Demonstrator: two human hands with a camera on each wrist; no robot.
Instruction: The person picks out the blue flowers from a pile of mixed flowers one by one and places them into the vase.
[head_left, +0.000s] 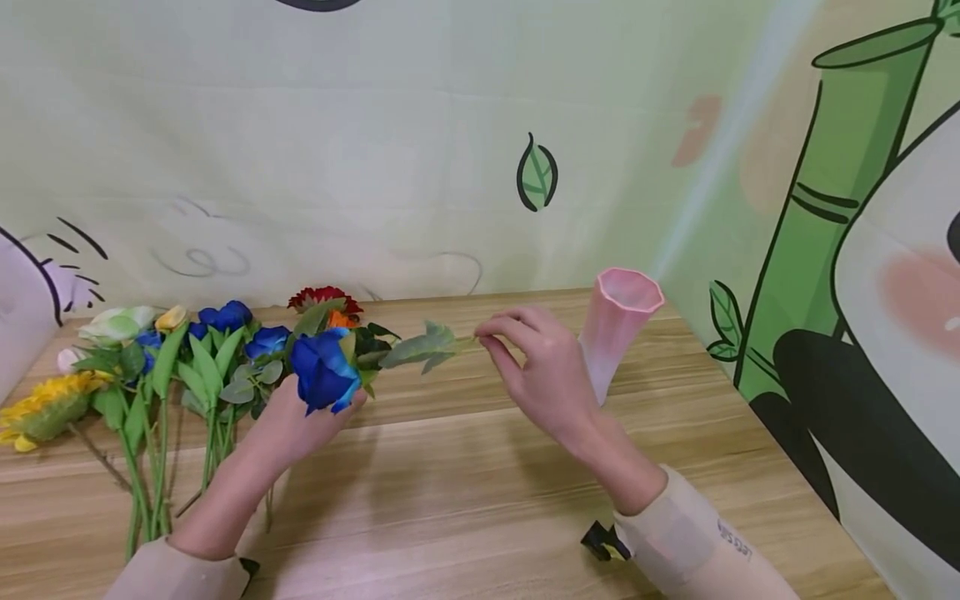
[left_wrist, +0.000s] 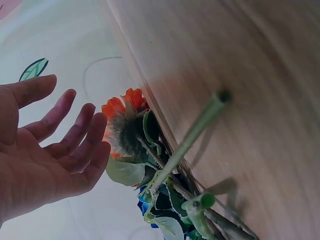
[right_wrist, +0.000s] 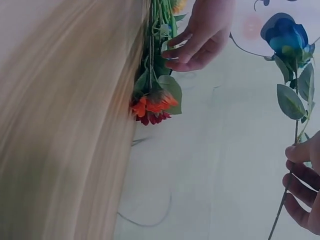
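Right grip pinching blue rose by stem; left grip slack, fingers loosely curled, beside mixed flowers toward bench left edge; pink-white vase near far right corner

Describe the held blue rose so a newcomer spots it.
Over the wooden table, find the right hand beside the pink vase. It pinches the blue rose, which stretches leftward. The other blue flowers lie on the table; only this one is held.

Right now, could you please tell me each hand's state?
Left hand: open, holding nothing.
Right hand: closed, pinching a long-stemmed blue rose with green leaves.
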